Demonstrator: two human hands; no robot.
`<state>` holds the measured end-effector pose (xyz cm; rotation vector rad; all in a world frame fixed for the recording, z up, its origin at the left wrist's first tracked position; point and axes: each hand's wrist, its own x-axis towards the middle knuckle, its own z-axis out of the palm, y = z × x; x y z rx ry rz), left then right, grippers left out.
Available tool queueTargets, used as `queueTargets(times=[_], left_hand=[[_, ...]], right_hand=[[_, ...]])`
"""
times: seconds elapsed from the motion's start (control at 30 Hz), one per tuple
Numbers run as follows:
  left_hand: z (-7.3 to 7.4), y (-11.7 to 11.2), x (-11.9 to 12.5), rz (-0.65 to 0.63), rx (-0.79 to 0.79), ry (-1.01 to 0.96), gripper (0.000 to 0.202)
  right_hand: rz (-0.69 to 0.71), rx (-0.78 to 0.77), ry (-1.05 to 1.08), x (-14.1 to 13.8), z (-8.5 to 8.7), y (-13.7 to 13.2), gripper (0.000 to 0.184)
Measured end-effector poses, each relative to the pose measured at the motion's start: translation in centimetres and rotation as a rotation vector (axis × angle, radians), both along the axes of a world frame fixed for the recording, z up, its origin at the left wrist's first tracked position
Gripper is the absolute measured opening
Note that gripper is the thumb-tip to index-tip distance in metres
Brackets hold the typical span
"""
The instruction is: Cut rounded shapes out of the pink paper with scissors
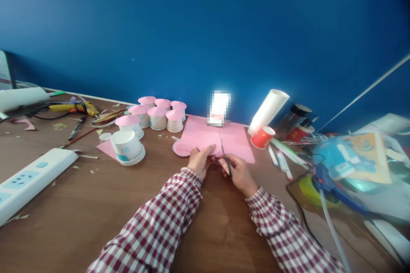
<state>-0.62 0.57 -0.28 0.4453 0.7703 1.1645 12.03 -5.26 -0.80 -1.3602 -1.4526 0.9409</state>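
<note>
My left hand [200, 160] pinches the near edge of a pink paper sheet [237, 138] lying on the wooden table [96, 213]. My right hand [240, 172] is closed around a pair of small scissors [224, 153], whose blades point away from me into the paper. A rounded pink paper piece [180, 148] sticks out to the left of my left hand. Both sleeves are red-and-white checked.
Several white cups topped with pink paper [158, 115] stand behind at the left, one open white cup [126, 145] nearer. A white power strip [28, 179] lies at left. A red paper cup [263, 136], a white roll [268, 111], pens [283, 158] and blurred clutter [352, 166] fill the right.
</note>
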Motion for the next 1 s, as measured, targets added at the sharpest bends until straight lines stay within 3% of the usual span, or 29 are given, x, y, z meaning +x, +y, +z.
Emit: queueTargets(times=[1.0], left_hand=[[-0.07,-0.11,0.04,-0.022,0.029,0.020,0.027]], right_hand=[[0.002,-0.009,0.013,-0.04,-0.12,0.14,0.028]])
